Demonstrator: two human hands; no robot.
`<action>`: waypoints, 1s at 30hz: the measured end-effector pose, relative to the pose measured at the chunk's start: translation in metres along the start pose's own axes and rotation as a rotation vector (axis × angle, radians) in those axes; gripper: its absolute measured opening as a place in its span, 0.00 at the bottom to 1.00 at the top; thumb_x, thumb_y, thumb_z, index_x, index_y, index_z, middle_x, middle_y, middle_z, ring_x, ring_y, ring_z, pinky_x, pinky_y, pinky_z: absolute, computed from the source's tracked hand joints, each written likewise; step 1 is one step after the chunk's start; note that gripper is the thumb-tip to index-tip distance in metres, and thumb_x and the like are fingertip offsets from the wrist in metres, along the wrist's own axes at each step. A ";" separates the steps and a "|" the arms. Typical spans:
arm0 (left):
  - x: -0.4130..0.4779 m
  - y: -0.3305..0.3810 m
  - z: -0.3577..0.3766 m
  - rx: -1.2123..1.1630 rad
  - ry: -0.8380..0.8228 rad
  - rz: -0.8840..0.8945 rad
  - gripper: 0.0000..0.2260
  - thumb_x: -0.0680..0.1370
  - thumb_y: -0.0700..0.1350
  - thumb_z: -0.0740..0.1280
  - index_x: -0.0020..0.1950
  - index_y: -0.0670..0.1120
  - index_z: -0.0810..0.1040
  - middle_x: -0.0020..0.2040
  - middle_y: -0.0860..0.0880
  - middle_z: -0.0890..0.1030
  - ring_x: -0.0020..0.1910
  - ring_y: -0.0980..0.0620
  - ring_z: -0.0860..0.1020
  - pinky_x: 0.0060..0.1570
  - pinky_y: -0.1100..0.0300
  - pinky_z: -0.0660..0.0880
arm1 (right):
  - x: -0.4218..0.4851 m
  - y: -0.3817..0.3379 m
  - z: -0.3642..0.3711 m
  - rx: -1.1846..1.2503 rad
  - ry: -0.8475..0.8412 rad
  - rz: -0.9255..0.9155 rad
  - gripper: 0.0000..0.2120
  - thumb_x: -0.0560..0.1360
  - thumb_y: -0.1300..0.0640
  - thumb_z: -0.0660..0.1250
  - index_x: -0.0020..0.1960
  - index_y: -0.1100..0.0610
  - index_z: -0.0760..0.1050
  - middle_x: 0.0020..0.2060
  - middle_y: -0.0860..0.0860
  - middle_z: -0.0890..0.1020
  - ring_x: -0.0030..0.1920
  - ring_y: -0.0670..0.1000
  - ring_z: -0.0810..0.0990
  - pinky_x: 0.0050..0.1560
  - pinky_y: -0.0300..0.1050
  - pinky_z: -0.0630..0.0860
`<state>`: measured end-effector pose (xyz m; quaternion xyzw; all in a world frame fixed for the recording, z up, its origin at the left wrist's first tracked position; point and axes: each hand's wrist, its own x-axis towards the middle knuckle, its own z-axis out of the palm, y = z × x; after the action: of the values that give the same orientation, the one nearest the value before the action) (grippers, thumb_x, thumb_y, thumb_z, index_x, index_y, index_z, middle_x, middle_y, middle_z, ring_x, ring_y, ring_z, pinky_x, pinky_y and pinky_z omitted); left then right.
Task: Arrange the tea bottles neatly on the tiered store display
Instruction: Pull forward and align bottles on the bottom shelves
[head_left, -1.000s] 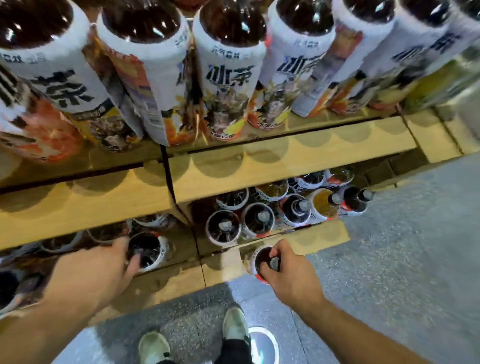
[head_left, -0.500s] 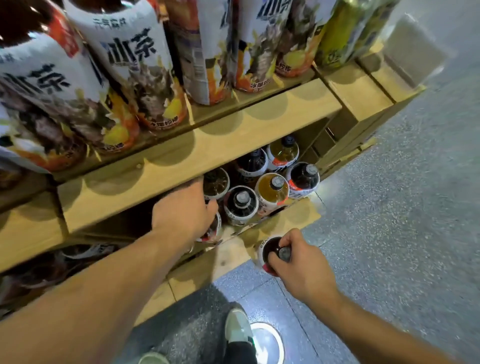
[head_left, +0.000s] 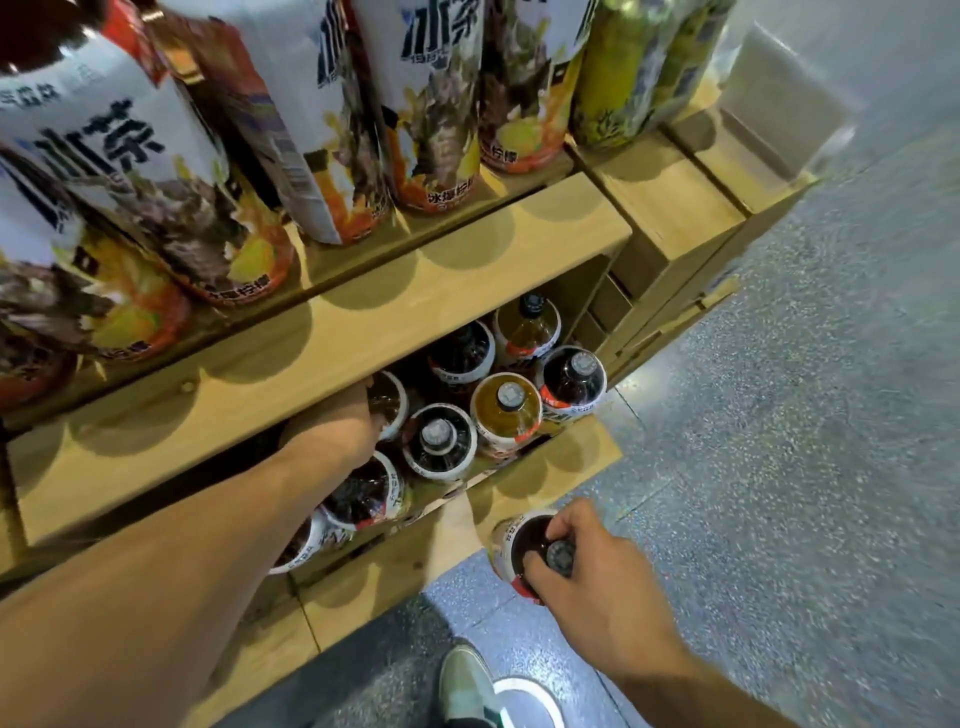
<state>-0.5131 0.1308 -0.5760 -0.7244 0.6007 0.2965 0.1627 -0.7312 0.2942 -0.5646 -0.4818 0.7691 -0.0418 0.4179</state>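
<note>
My right hand (head_left: 587, 577) is closed over the cap of a dark tea bottle (head_left: 522, 543), which stands upright at the front edge of the lowest wooden tier (head_left: 571, 452). My left hand (head_left: 332, 434) reaches under the middle shelf plank (head_left: 363, 332) and rests against a dark bottle (head_left: 389, 400); its fingers are hidden by the plank. Just right of it stands a cluster of bottles seen from above: a dark one (head_left: 439, 441), an amber one (head_left: 506, 408) and another dark one (head_left: 571, 379). Large white-labelled tea bottles (head_left: 332, 119) line the upper tier.
A green-labelled bottle (head_left: 618, 78) ends the upper row on the right, beside a clear plastic holder (head_left: 779, 104). Grey speckled floor (head_left: 779, 415) lies to the right. My shoe (head_left: 465, 680) and a round floor light (head_left: 530, 701) are below.
My view has swung right along the display. My left hand moved from the left compartment to the bottles under the plank and has pushed deeper. My right hand has kept hold of its bottle.
</note>
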 end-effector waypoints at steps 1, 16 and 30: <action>-0.005 -0.004 0.000 0.010 0.027 0.005 0.24 0.83 0.51 0.62 0.75 0.42 0.64 0.71 0.39 0.71 0.67 0.38 0.71 0.65 0.49 0.70 | -0.001 0.000 -0.001 0.002 0.001 -0.003 0.16 0.73 0.39 0.69 0.50 0.44 0.64 0.44 0.48 0.83 0.46 0.54 0.80 0.48 0.52 0.78; -0.094 -0.021 0.004 -0.364 0.368 0.128 0.15 0.78 0.44 0.70 0.54 0.52 0.64 0.40 0.51 0.74 0.35 0.53 0.72 0.33 0.53 0.66 | -0.042 -0.037 -0.016 0.029 0.079 -0.062 0.14 0.77 0.42 0.67 0.54 0.45 0.64 0.43 0.47 0.77 0.47 0.53 0.79 0.48 0.51 0.77; -0.167 -0.032 -0.016 -0.469 0.441 0.259 0.16 0.77 0.43 0.70 0.51 0.56 0.62 0.46 0.54 0.75 0.40 0.55 0.75 0.39 0.52 0.72 | -0.076 -0.077 -0.028 0.059 0.137 -0.077 0.14 0.77 0.45 0.68 0.54 0.46 0.64 0.46 0.52 0.81 0.45 0.55 0.80 0.45 0.53 0.78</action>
<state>-0.4949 0.2572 -0.4631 -0.7065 0.6237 0.2811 -0.1809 -0.6815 0.3024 -0.4650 -0.4943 0.7753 -0.1135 0.3764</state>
